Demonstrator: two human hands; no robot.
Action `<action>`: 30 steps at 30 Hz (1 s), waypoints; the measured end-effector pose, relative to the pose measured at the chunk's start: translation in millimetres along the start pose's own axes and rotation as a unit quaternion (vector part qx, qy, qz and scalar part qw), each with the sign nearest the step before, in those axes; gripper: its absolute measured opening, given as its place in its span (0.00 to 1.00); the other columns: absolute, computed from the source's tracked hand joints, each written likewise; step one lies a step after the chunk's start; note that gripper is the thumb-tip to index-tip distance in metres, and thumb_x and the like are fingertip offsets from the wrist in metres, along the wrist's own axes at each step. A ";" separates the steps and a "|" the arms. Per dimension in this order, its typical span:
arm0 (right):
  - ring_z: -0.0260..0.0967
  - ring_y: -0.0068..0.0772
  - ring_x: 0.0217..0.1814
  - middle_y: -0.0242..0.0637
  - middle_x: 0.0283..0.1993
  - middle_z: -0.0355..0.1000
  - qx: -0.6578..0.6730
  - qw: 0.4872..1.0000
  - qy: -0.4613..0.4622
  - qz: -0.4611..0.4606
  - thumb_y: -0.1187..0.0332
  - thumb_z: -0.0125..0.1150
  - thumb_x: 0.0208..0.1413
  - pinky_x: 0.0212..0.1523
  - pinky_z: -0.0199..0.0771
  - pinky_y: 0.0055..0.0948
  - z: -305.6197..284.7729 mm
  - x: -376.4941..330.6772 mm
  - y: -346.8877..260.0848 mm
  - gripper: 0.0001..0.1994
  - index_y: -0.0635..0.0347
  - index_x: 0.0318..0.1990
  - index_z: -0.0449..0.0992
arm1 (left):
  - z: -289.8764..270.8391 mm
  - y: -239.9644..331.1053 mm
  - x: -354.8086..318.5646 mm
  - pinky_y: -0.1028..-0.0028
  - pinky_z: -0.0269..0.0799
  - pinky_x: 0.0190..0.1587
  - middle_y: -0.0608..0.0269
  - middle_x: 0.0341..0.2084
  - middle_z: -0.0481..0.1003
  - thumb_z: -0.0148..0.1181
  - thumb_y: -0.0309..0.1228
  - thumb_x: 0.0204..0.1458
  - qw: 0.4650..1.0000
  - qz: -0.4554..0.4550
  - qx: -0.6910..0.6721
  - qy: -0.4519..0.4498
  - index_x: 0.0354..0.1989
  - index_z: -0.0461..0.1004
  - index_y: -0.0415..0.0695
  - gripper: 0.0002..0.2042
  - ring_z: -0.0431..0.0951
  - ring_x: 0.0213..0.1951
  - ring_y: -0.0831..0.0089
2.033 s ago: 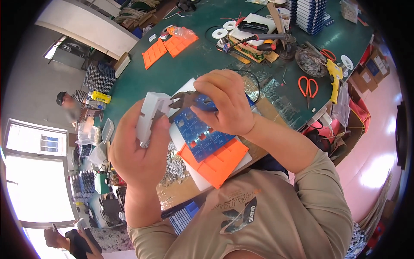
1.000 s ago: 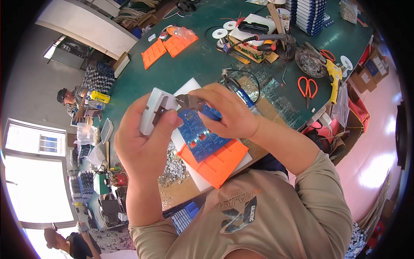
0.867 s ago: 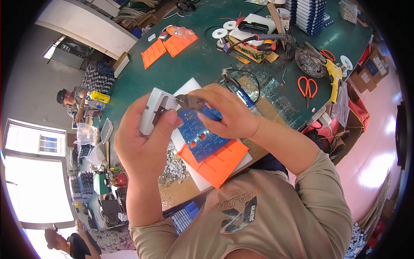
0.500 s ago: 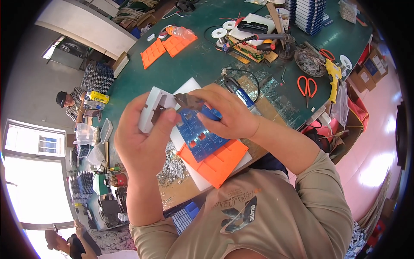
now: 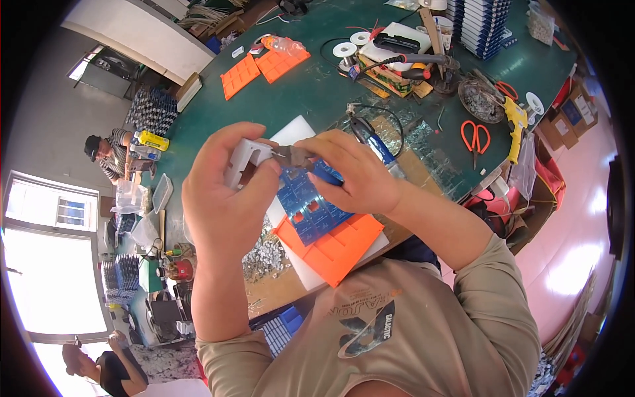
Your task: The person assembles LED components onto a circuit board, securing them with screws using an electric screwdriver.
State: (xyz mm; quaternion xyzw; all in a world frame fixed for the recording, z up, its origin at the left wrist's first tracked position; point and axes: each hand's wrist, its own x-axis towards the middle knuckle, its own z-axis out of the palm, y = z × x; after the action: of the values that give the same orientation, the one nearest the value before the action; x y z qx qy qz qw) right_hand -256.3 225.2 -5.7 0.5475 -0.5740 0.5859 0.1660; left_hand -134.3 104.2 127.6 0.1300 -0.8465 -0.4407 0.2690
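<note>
One white plastic bracket (image 5: 243,159) held up over the bench, pinched in left hand (image 5: 228,198) | looks light, stiff, thin-walled; hold by outer edges | right hand (image 5: 354,175) clamped on blue-handled pliers (image 5: 311,165), nose at bracket | below: blue cell pack (image 5: 307,208) on orange holder (image 5: 337,245), white foam (image 5: 297,129) | green table (image 5: 291,92) cluttered; open room mostly above.
</note>
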 end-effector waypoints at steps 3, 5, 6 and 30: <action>0.73 0.40 0.41 0.46 0.48 0.71 0.009 1.000 0.003 0.002 0.76 0.64 0.51 0.42 0.76 0.33 1.9 -1.4 0.6 0.26 0.62 0.60 0.69 | 0.8 -3.8 0.1 0.80 0.74 0.38 0.66 0.33 0.80 0.63 0.21 0.47 1.000 0.005 -0.004 0.005 0.46 0.77 0.42 0.15 0.77 0.34 0.84; 0.73 0.40 0.41 0.45 0.48 0.71 0.021 1.000 -0.008 0.015 0.76 0.64 0.52 0.42 0.76 0.33 0.7 -0.5 -1.1 0.26 0.62 0.60 0.69 | 1.2 -3.6 0.0 0.80 0.74 0.38 0.66 0.33 0.80 0.63 0.21 0.47 1.000 0.004 -0.002 0.008 0.46 0.77 0.42 0.15 0.77 0.33 0.84; 0.73 0.40 0.41 0.45 0.48 0.71 0.033 0.999 -0.018 0.028 0.76 0.64 0.52 0.43 0.75 0.33 0.0 0.2 -1.9 0.25 0.62 0.60 0.69 | 1.5 -3.5 0.0 0.80 0.74 0.38 0.66 0.33 0.80 0.63 0.21 0.47 1.000 0.004 0.001 0.010 0.46 0.77 0.42 0.15 0.77 0.33 0.84; 0.68 0.32 0.45 0.40 0.48 0.70 0.165 0.971 -0.106 0.139 0.74 0.64 0.53 0.44 0.70 0.30 -7.0 0.2 -3.6 0.26 0.63 0.61 0.68 | 2.7 -8.5 3.4 0.80 0.73 0.38 0.66 0.33 0.79 0.64 0.22 0.49 1.000 0.001 0.011 0.016 0.45 0.76 0.42 0.14 0.77 0.33 0.83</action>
State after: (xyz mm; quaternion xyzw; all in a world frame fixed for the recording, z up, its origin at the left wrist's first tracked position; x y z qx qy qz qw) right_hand -256.5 232.1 -1.9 0.5411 -0.5545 0.6282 -0.0716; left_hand -138.8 99.6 120.6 0.1385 -0.8470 -0.4291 0.2814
